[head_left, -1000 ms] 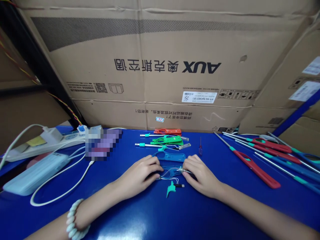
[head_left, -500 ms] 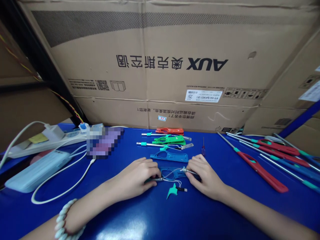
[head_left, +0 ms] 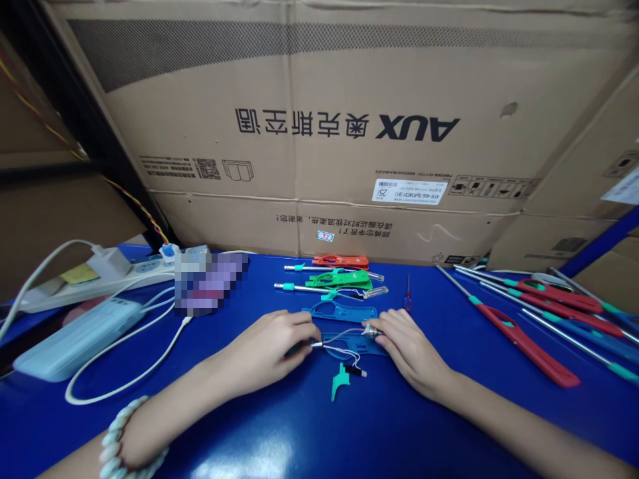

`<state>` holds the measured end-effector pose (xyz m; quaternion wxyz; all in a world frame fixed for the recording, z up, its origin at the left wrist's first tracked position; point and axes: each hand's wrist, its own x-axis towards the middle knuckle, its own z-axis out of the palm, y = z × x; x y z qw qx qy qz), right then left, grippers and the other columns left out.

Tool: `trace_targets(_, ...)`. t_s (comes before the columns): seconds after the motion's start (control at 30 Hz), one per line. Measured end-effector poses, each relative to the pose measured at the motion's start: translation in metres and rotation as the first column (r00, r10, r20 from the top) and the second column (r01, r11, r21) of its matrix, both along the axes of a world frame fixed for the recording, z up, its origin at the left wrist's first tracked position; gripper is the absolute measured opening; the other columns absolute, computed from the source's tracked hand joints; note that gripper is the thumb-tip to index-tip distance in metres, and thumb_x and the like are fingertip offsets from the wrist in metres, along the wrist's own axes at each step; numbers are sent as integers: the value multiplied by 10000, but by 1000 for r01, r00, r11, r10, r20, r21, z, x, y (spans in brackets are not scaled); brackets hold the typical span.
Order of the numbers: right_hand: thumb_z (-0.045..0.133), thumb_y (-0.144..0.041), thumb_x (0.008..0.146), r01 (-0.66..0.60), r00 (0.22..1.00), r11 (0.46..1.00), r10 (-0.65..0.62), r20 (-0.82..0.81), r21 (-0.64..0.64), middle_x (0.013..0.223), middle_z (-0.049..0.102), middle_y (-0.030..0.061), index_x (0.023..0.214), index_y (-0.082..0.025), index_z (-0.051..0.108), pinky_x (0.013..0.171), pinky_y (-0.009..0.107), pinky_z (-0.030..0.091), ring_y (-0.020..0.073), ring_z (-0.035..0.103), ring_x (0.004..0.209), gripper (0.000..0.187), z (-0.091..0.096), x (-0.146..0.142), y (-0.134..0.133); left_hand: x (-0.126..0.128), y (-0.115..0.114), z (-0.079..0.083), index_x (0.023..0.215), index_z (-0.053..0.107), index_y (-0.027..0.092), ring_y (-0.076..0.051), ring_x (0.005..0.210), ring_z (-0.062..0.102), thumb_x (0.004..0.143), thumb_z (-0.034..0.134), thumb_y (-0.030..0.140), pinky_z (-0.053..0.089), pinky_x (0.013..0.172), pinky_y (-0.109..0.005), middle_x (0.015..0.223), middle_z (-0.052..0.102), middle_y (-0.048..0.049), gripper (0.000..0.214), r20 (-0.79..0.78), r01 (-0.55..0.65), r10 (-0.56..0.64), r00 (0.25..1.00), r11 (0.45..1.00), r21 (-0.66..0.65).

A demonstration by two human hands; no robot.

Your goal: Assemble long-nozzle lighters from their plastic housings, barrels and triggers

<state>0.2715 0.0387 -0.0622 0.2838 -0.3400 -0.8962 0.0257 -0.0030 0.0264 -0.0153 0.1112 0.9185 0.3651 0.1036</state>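
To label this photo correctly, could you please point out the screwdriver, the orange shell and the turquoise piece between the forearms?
Screwdriver (head_left: 408,303), head view: its handle.
Orange shell (head_left: 353,263), head view: its broad right part.
Turquoise piece (head_left: 341,380), head view: its middle.

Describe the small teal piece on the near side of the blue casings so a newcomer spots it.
On the blue table before the cardboard box, find the left hand and right hand. Between them lies a blue casing; on its near side sits the small teal piece, by a black part. Another teal bit lies farther back by the green casing; this one is closer.
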Motion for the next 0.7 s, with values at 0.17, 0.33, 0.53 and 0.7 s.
trace_targets(0.17, 307, -227, 1001, 17, 1000, 1000, -17, 12, -12, 903, 643, 90, 1096, -167, 563, 736, 366, 418, 217, 553, 814, 280, -1, 0, 0, -1, 1, 0, 985, 554, 207, -168, 702, 581, 946, 402, 161, 403, 644, -303, 892, 608, -4, 164, -131, -5, 25, 991, 989, 151)
trace_targets(0.33, 313, -220, 1000, 4, 1000, 999, -4, -3, -38, 883, 644, 83, 1069, -165, 561, 736, 372, 416, 210, 551, 791, 263, -1, 0, 0, -1, 0, 3, 995, 538, 221, -176, 669, 572, 960, 392, 186, 396, 636, -314, 874, 602, 1, 153, -217, 19, 35, 976, 971, 240)
trace_targets(0.53, 317, -247, 1000, 6, 1000, 999, -7, -16, -39, 910, 649, 86, 1081, -180, 544, 747, 373, 419, 216, 565, 817, 250, 0, 0, -1, -4, 1, 4, 1035, 553, 227, -171, 692, 570, 964, 396, 199, 421, 660, -298, 882, 582, -15, 175, -187, 18, 40, 982, 955, 295)
trace_targets(0.7, 396, -294, 975, 61, 998, 995, -63, -20, -84, 819, 616, 51, 995, -196, 525, 692, 342, 425, 199, 545, 725, 163, 2, -1, -2, -6, 6, 2, 1028, 556, 205, -156, 728, 579, 968, 378, 182, 435, 648, -269, 883, 575, -19, 189, -44, -2, 9, 999, 987, 160)
